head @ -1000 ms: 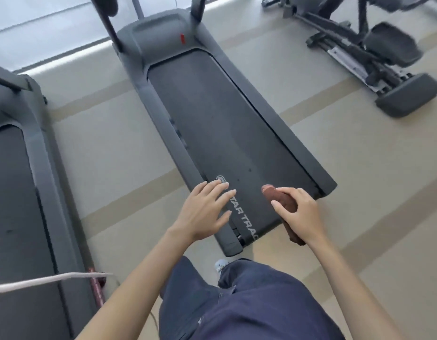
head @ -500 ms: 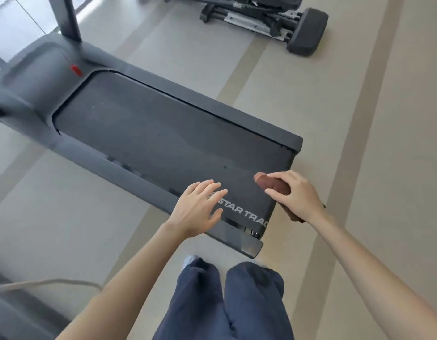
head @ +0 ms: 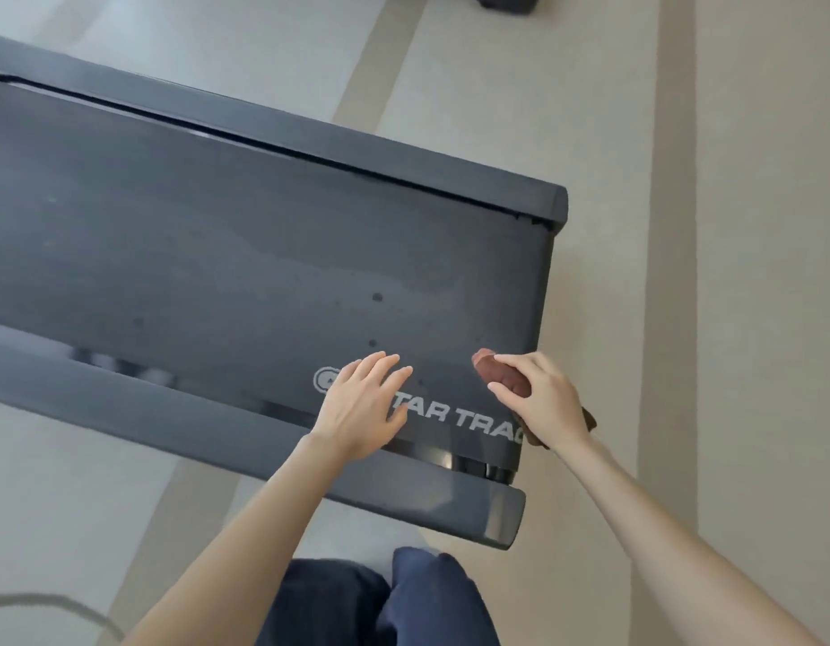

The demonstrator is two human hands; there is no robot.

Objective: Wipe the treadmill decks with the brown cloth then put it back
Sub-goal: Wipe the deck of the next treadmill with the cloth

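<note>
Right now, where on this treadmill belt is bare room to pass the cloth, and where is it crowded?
The belt is bare between the far rail and the near rail, everywhere left of the left hand. It is crowded at the lettered end, where the right hand grips the brown cloth.

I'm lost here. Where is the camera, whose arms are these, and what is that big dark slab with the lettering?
There is no robot here. A person wears a camera on the head, looking down, so you see their own two arms and dark blue trousers. The dark slab is a treadmill deck with white lettering on its belt, standing on a beige floor. The right hand grips a rolled brown cloth at the belt's near end, for wiping the deck. The left hand holds nothing, with its fingers spread over the lettering. I cannot tell whether it touches the belt.
</note>
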